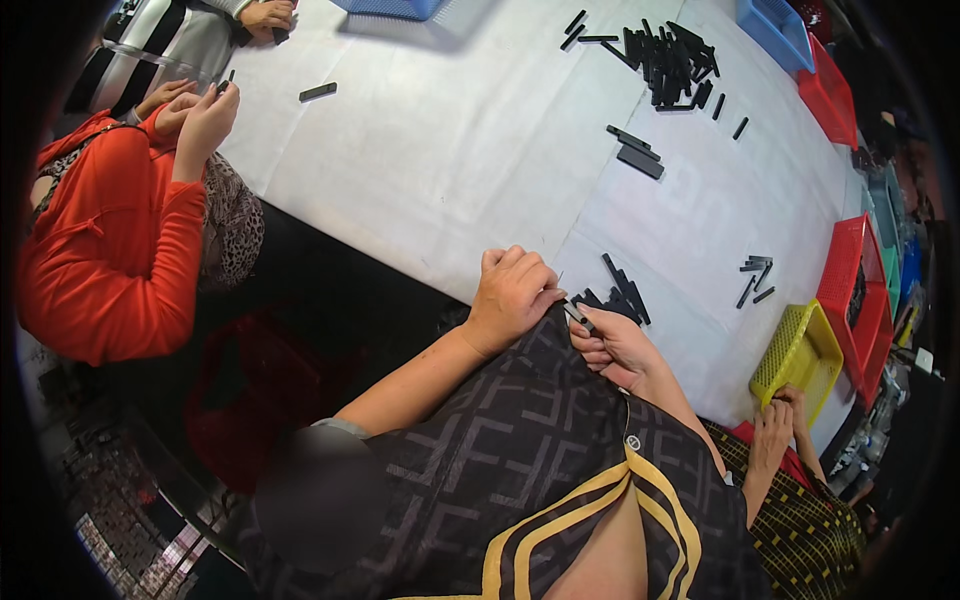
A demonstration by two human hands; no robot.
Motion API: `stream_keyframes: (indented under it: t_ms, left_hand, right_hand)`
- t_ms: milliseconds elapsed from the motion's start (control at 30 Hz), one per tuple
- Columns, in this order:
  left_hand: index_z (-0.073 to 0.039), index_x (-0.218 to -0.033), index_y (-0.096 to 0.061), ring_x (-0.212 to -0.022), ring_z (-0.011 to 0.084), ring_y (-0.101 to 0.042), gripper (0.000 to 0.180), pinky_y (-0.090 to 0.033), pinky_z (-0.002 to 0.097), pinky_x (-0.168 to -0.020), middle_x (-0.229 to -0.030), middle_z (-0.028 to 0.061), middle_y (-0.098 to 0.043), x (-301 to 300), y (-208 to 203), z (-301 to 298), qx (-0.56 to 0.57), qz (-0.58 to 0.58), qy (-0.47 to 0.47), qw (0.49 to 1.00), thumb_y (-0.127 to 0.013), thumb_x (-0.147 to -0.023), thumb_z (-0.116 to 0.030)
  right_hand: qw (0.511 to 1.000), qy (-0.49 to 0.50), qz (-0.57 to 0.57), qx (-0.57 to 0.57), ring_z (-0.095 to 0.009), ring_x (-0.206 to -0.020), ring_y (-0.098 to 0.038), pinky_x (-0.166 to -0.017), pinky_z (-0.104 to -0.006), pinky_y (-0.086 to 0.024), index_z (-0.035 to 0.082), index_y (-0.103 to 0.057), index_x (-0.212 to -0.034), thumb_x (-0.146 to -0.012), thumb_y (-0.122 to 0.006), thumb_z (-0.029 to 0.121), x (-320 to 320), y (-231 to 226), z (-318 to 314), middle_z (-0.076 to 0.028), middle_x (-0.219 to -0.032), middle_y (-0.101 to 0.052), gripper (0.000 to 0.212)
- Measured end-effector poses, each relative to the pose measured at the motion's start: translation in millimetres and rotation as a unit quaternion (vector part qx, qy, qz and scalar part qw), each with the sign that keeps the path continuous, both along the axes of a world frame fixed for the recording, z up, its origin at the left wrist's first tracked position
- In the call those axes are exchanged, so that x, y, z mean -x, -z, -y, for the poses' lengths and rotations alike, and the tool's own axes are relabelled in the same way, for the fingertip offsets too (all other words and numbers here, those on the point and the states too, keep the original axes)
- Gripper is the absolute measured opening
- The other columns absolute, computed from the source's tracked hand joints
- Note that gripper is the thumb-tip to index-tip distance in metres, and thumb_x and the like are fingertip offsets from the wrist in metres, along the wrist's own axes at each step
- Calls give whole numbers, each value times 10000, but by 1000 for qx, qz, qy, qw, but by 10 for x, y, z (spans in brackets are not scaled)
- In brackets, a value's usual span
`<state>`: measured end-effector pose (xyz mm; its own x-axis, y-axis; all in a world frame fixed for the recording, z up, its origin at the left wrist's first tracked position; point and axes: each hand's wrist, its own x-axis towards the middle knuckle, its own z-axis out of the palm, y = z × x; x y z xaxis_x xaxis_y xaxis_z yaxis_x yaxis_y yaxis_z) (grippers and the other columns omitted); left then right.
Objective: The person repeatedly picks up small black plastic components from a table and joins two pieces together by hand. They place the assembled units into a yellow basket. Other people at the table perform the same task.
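Note:
At the table's near edge, my right hand (618,345) is closed round a small dark stick-like piece (580,317) with a grey face. My left hand (514,293) meets it from the left, thumb and fingers pinched together close to the piece's end. A thin dark line shows by the left fingertips; what they hold is too small to tell. Just beyond my right hand lies a loose group of black sticks (628,290), partly hidden by the hand.
A large heap of black sticks (668,65) lies on the white table (430,150), with wider black bars (640,160) nearer. Red (865,350) and yellow baskets (800,345) stand at right, a co-worker's hands (775,430) at the yellow one. A person in orange (120,250) works at left.

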<state>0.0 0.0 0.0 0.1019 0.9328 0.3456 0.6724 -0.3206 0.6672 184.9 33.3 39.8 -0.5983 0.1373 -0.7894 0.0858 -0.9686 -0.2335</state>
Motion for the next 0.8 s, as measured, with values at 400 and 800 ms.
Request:
stream_keyframes:
  t_ms: [400,800]
  left_hand:
    - [-108,-731,-515,-679,191,-453,189,-294,332,-698,-682,1,-468,-7,-30,98,28,71,-32,997,-693,-692,-157]
    - [-119,-761,-516,-672,193,-449,217,-297,337,-684,-688,-2,-466,-65,110,-55,-64,-5,20,998,-708,-680,-180]
  right_hand:
    - [998,37,-43,-38,-20,-430,-254,-402,-175,-190,112,-424,-693,-966,-378,312,-47,5,40,65,-539,-338,342]
    - [999,2,44,-31,-21,-433,-245,-410,-182,-188,127,-419,-694,-927,-434,284,79,7,21,76,-539,-332,281]
